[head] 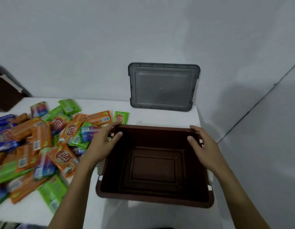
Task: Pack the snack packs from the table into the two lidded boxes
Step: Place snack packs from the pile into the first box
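A pale wall (143, 30) fills the far half of the view, and a white table (24, 214) runs along it. On the right part of the table stands the brown box (151, 199), open, with nothing inside; its stepped floor shows bare, and small white clips (209, 187) sit on its left and right rims. The packs (36, 146) lie in a loose heap on the left half of the table, orange, green and blue ones overlapping at all angles, and the heap's right edge comes just beside the box. The grey lid (163, 87) stands on its edge at the far side of the table, beyond the box, leaning on the wall. At the far left a dark brown thing (6, 93) with a pale strip is cut by the frame edge; what it is cannot be told. One green pack (121, 118) lies just beyond the box's far left corner. The left hand (104, 142) grips the box's left rim near that corner, thumb inside the wall and fingers over the outside. The right hand (203, 146) grips the right rim near the far right corner in the same way, thumb inside.
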`<state>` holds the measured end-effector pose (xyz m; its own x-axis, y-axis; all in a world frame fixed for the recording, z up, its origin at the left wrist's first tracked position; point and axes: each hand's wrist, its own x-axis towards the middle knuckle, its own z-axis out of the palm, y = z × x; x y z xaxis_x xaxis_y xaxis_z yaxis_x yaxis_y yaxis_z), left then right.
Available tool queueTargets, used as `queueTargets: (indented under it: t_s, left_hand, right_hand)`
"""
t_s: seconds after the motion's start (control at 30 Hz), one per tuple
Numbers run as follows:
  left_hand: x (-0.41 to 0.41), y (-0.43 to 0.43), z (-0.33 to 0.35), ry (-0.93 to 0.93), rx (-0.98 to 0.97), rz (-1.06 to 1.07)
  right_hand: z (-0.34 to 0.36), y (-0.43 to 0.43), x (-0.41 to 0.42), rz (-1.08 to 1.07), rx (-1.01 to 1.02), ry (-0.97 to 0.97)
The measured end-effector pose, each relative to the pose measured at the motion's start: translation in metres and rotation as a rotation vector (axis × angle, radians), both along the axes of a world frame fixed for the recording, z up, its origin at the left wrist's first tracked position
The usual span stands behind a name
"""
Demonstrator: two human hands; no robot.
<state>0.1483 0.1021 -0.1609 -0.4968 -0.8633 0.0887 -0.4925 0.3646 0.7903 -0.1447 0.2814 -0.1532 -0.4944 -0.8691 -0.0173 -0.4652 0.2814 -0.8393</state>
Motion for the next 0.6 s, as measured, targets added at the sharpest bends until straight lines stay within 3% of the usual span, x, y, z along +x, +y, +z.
queueTargets:
  t_s: [0.3,0.6]
  left_hand:
    - [0.063,0.049,-0.003,0.010,0.007,0.063]
    - [0.133,0.045,-0.004,0.043,0.056,0.011]
  right_hand:
    - [-0.003,0.026,0.061,-0.001,-0.002,0.031]
    - [-0.001,0.023,0.131,-0.070,0.010,0.089]
